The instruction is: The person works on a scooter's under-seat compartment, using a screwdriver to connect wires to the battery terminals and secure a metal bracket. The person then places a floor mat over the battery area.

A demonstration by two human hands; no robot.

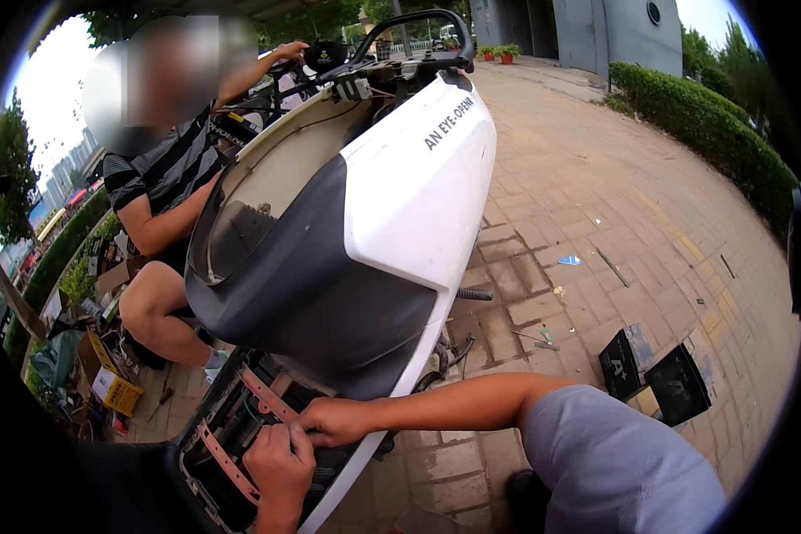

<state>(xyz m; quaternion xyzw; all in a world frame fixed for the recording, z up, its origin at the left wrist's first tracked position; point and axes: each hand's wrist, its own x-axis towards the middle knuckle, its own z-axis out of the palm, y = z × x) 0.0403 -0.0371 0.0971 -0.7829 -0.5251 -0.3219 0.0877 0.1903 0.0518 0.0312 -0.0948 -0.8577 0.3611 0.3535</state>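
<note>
My two hands meet over the open battery bay (329,463) in the footboard of a white and black electric scooter (409,187). A faded red strap (265,394) crosses the bay and runs up to my right hand (336,421), whose fingers are closed on its end. Pressed close beside it, my left hand (279,465) is curled into a fist with the thumb against the right fingers. What the left fingers hold is hidden. A second red strap (226,461) lies across the bay, left of my left hand, over dark parts.
Across the scooter sits a person (165,196) in a striped shirt, one arm raised to the handlebar area. Two black boxes (659,378) stand on the brick paving at the right. Cartons and a yellow box (116,389) crowd the left. Small scraps lie on the paving.
</note>
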